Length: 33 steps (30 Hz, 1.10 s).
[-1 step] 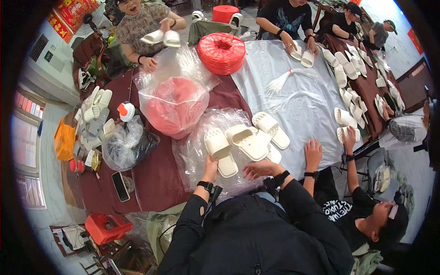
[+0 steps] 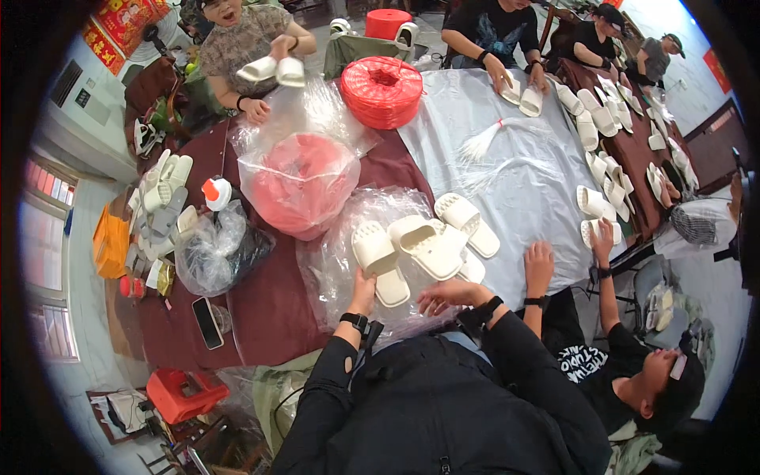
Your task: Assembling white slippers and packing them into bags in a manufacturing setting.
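My left hand (image 2: pixel 362 293) is closed on the near left side of a cream slide slipper (image 2: pixel 381 261), its thumb lying over the edge. Just right of it, my right hand (image 2: pixel 453 295) has its fingers apart and holds nothing; they point left, close to the lower end of a second cream slipper (image 2: pixel 430 249). That slipper partly covers others beneath it. Farther right a cream slipper (image 2: pixel 469 224) lies with its strap toward the far side. A clear plastic bag (image 2: pixel 332 265) is spread under and around the left slippers.
A plastic-wrapped red roll (image 2: pixel 301 182) and a bare red twine roll (image 2: pixel 381 91) stand beyond. At left are a stuffed clear bag (image 2: pixel 214 249), a glue bottle (image 2: pixel 218 192) and a phone (image 2: pixel 207 323). Co-workers' hands rest at right (image 2: pixel 539 267) and handle slippers (image 2: pixel 273 71) across the table.
The slippers in the hand of the person across the table have shifted slightly left and nearer. My right fingers have moved a little; my left hand keeps its hold.
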{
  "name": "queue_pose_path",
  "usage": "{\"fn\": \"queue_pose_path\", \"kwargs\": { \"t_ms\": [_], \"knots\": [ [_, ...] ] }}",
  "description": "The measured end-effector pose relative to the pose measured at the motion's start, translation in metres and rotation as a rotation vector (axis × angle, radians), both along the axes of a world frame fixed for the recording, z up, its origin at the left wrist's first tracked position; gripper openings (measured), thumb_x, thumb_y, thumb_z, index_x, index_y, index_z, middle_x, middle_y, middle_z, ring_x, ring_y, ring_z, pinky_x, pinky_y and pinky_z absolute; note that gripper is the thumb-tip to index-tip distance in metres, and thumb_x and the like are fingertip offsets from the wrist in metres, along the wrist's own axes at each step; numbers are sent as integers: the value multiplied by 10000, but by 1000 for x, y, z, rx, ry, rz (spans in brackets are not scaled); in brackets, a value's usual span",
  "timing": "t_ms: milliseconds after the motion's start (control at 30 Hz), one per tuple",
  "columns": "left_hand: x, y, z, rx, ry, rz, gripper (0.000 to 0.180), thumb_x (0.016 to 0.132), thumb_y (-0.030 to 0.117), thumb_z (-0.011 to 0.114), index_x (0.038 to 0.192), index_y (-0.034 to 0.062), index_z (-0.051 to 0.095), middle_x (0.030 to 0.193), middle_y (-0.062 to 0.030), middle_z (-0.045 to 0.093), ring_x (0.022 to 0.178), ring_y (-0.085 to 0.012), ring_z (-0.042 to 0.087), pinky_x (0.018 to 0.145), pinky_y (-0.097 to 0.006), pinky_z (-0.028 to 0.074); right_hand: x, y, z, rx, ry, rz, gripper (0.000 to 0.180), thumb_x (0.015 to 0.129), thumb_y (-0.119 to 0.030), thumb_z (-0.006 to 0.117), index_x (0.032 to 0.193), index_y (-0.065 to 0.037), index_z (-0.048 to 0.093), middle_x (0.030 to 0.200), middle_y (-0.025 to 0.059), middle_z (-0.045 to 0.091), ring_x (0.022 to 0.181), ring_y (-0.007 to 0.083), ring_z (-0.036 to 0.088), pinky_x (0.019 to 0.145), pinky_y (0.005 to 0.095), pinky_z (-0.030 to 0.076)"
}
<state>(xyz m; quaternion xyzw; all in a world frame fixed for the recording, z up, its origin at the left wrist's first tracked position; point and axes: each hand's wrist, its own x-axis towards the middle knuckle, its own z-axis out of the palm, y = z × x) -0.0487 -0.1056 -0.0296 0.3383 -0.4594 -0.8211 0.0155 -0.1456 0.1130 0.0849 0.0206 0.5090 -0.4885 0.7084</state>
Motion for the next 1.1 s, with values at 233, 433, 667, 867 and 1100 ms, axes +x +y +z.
{"fn": "queue_pose_path", "kwargs": {
  "t_ms": [233, 433, 667, 867, 1100],
  "knots": [
    [-5, 0, 0, 75, -59, -38, 445, 866, -5, 418, 1280, 69, 271, 1181, -145, 453, 1002, -239, 521, 821, -356, 464, -1, -8, -10, -191, 429, -191, 252, 867, -202, 533, 1054, -40, 582, 987, 116, 589, 906, 204, 568, 842, 310, 428],
    [-9, 9, 28, -32, -246, -184, 348, 877, 22, 415, 1214, 36, 330, 1104, -121, 505, 917, -240, 566, 743, -355, 492, -3, -47, -57, -110, 1499, 28, 232, 691, -238, 653, 909, -162, 663, 963, 197, 546, 990, 380, 464, 931, 428, 327],
    [16, -3, 21, -460, -236, -656, 329, 828, 123, 520, 1142, 70, 441, 1094, -126, 512, 970, -290, 530, 800, -373, 448, 0, -74, -73, 135, 1644, 202, 396, 694, -337, 582, 972, -54, 601, 1009, 228, 544, 1073, 402, 437, 994, 478, 260],
    [31, 6, 53, -1560, 36, -1239, 370, 745, 252, 576, 1103, 159, 593, 1282, -195, 389, 1145, -370, 393, 915, -467, 349, -5, -55, -61, -88, 1684, -208, 386, 705, -268, 596, 998, -19, 552, 1015, 239, 525, 1040, 392, 454, 962, 444, 309],
    [35, 0, 59, -1846, 148, -1170, 456, 750, 251, 590, 1177, 117, 505, 1289, -177, 396, 1132, -339, 409, 943, -457, 308, 12, -9, 12, -375, 1014, -300, 372, 799, -199, 572, 1096, 7, 485, 1089, 197, 523, 1006, 284, 494, 878, 333, 374]
  ]
}}
